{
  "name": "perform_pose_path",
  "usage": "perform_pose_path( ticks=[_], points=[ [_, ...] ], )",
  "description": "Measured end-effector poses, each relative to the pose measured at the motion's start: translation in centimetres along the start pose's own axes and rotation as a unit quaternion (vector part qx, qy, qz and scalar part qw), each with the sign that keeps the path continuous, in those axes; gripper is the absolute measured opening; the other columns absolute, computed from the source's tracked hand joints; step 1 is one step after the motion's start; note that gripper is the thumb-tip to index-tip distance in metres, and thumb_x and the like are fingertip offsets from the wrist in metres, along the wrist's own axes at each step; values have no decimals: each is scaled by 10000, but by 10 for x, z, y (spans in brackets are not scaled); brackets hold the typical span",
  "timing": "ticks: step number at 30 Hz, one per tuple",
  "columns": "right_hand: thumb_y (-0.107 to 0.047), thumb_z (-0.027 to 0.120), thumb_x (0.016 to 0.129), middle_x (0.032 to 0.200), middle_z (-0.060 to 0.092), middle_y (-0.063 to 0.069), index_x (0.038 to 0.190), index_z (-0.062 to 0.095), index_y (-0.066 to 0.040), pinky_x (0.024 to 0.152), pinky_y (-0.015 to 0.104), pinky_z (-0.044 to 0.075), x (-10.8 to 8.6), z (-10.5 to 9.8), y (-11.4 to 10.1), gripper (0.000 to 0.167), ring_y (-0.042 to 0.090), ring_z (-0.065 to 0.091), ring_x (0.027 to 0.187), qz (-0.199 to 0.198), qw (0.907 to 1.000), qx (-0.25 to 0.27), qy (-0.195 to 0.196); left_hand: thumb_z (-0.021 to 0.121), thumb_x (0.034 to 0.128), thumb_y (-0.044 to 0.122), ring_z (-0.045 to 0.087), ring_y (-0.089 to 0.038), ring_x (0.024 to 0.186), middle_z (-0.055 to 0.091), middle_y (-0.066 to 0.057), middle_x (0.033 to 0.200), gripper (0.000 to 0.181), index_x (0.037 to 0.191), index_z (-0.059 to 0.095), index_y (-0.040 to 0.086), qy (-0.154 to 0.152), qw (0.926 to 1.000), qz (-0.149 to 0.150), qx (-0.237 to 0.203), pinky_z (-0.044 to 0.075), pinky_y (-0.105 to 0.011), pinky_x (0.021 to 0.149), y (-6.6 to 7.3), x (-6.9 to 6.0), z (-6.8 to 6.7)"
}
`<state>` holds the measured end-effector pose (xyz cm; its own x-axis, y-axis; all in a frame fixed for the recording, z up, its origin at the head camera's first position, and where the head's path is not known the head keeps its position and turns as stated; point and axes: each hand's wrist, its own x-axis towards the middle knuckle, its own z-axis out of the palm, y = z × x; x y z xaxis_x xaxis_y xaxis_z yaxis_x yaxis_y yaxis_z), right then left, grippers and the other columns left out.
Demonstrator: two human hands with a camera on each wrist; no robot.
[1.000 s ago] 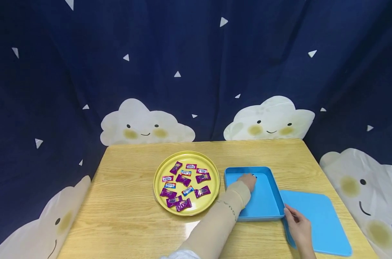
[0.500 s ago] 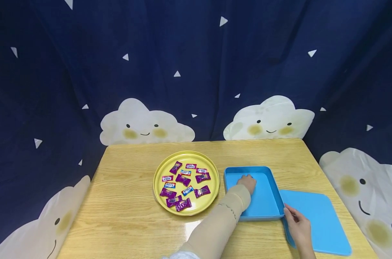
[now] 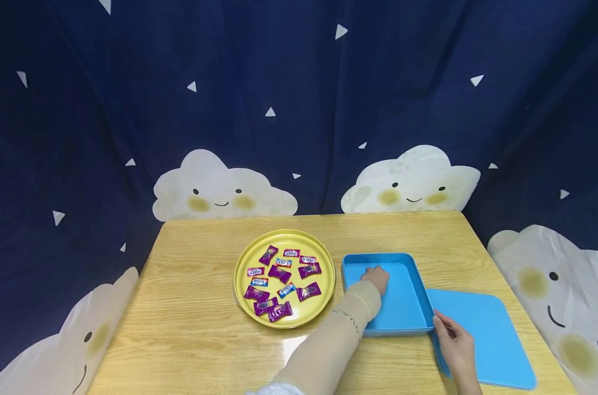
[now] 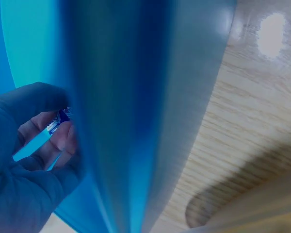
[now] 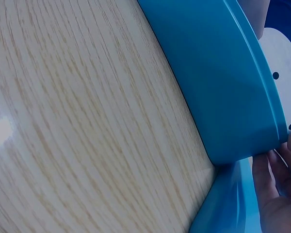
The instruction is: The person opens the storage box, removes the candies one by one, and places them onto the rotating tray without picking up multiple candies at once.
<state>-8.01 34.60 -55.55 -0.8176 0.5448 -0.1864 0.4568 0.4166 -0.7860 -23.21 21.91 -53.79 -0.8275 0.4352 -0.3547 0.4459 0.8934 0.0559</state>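
Observation:
In the head view a blue rectangular box (image 3: 402,296) stands on the table, right of centre. My left hand (image 3: 376,278) reaches down inside it near the left wall. In the left wrist view that hand (image 4: 34,136) has curled fingers, and a small candy (image 4: 63,116) in a blue and white wrapper shows between them, partly hidden. With thumb and fingers, my right hand (image 3: 454,343) pinches the box's near right corner. A yellow round tray (image 3: 299,317) left of the box bears several purple, red and blue wrapped candies (image 3: 280,274).
A flat blue lid (image 3: 491,340) lies on the wooden table (image 3: 190,307) to the right, with one edge by the right hand. Behind the table hangs a dark blue curtain (image 3: 279,71) with white clouds and triangles.
Inside the box my left hand turns slightly and shifts a little leftward. The right hand, the box, the tray and the lid stay where they were.

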Motion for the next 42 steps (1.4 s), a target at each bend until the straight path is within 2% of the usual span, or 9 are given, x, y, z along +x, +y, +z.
perform_pose_path(
  ticks=[7,14,19,27,31,33,34,38,42],
  points=[
    [-365,464,939,1197,560,198,1230,568,-37,585,96,434,0,2,0,450,-142,416,737,-149,9997,62,196,520,925,193,558,-104,929,596,49,1069,228,1124,629,214,-6,9999,-10,-145,486,-228,759,-1,1,-2],
    [-361,446,944,1223,538,220,1244,552,-33,612,74,425,0,1,0,458,-188,391,709,-94,9999,44,80,497,934,155,543,-108,828,615,28,944,185,1039,644,192,-80,9986,82,-520,473,-228,707,-5,-9,-14],
    [-378,442,942,1236,527,223,1259,540,-38,614,65,420,1,0,-2,476,-211,375,697,-6,10000,1,-4,481,938,127,520,-97,741,616,21,856,174,983,645,165,-173,9968,408,-659,446,-196,631,-11,-20,-31],
    [-419,447,931,1236,527,225,1251,546,-30,599,92,444,4,1,3,513,-162,416,744,-132,9999,13,45,516,918,81,454,-75,606,504,31,686,134,900,628,151,183,9912,1104,-706,390,-161,514,-21,-31,-54],
    [-467,462,909,1204,552,210,1236,564,-40,610,207,495,14,6,20,548,-22,519,819,-320,9993,-46,180,514,916,65,437,-63,629,457,36,689,138,835,593,143,473,9848,1545,-631,372,-142,530,-31,-44,-63],
    [-521,450,890,1187,571,168,1232,576,-74,614,197,496,22,10,32,577,-35,527,817,-358,9989,-148,252,542,900,56,445,-60,697,495,43,760,118,887,614,148,641,9813,1702,-635,374,-137,574,-37,-51,-67],
    [-506,452,896,1188,571,169,1233,575,-73,640,195,496,22,10,30,563,1,538,843,-325,9991,-142,241,558,890,50,448,-58,728,511,45,801,126,926,626,150,710,9797,1741,-693,379,-131,593,-41,-55,-67],
    [-456,433,923,1219,549,190,1251,554,-58,616,75,434,11,5,14,530,-160,439,741,-75,9999,-91,116,638,840,66,464,-62,788,532,40,899,188,1007,635,152,872,9750,1746,-1064,400,-118,619,-58,-71,-67],
    [-406,436,938,1244,518,232,1257,539,-29,604,49,410,1,1,1,504,-187,390,715,47,10000,1,26,668,815,80,467,-85,790,524,10,911,154,956,619,115,1084,9689,1760,-1358,408,-115,611,-80,-88,-63]
  ],
)
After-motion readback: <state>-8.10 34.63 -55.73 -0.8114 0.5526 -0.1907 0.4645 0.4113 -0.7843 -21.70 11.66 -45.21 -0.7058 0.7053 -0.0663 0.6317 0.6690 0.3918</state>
